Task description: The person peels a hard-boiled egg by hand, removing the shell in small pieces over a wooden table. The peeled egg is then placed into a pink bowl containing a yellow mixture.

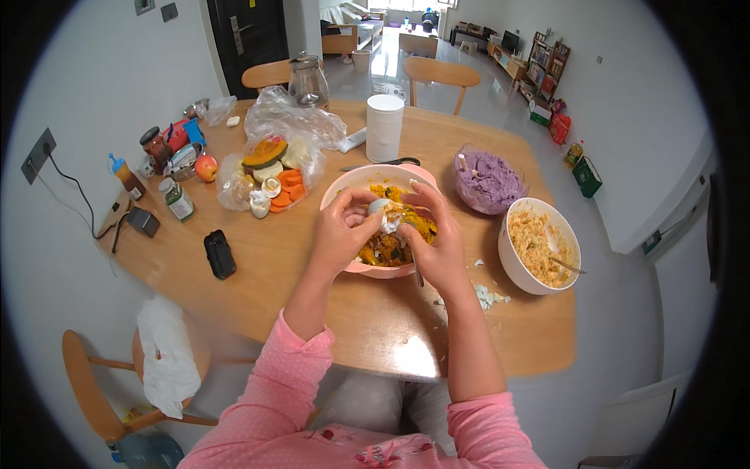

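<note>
Over a pink bowl [375, 272] I hold a broken, partly shelled egg [391, 220] with a pale bluish shell. My left hand [345, 231] grips the shell side between thumb and fingers. At the egg's right side, the thumb of my right hand [438, 243] presses against it, fingers curved above. Orange-yellow mash with dark green bits [381, 252], probably pumpkin, fills the bowl. A metal utensil handle [419, 272] sticks out over the near rim. Crushed eggshell pieces [485, 296] lie on the table near my right forearm.
Purple mash [489, 176] and a white bowl of chunky orange-yellow mixture [539, 246] stand right. Behind the pink bowl are scissors [387, 163] and a white cup [385, 129]. Leftward are sliced carrots [287, 190] on plastic, a glass jar [176, 199] and a black case [220, 254].
</note>
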